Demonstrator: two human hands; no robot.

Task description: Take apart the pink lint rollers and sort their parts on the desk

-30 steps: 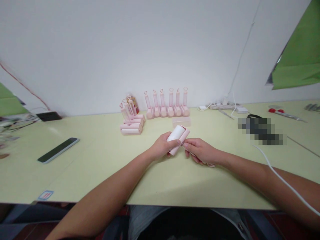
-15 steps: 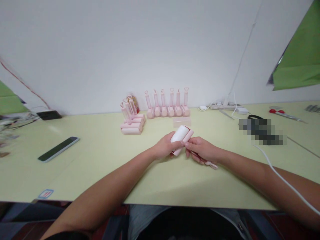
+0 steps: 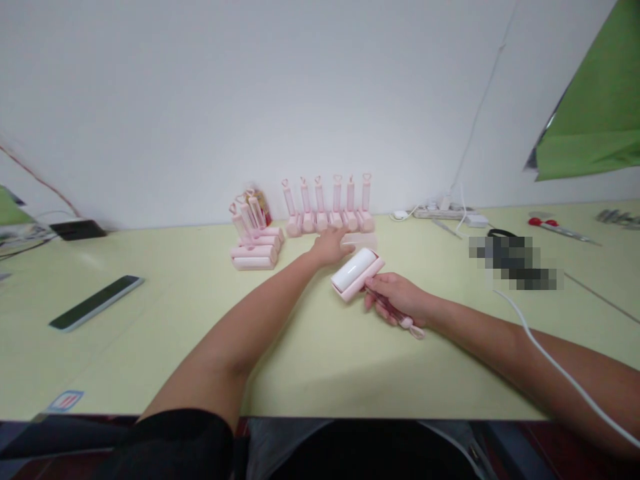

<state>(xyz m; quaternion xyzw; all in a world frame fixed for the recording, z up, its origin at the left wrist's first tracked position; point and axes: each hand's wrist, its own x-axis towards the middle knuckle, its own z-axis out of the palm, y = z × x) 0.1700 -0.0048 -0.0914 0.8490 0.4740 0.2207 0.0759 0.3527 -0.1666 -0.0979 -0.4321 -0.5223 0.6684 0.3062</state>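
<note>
A pink lint roller point(image 3: 354, 272) with a white roll is in my right hand point(image 3: 397, 298). My fingers are wrapped round its slim handle, which ends in a small loop. The roller head points up and to the left, above the table. My left hand point(image 3: 330, 247) is stretched forward, thumb and fingers apart, at the left end of a pale pink cover point(image 3: 361, 241) lying on the table. Whether the fingertips touch the cover I cannot tell. Just behind it stands a row of several pink lint rollers point(image 3: 336, 219), handles upright.
More upright lint rollers point(image 3: 254, 257) stand at the left, near a colourful package point(image 3: 261, 203). A phone point(image 3: 97, 303) lies on the left of the pale yellow table point(image 3: 200, 373). To the right are a power strip point(image 3: 443, 212), red-handled scissors or pliers point(image 3: 557, 227) and a white cable point(image 3: 540, 350).
My left hand has let go of the lint roller's head and moved forward to the pale pink cover. My right hand still holds the roller by its handle. The view has shifted slightly.
</note>
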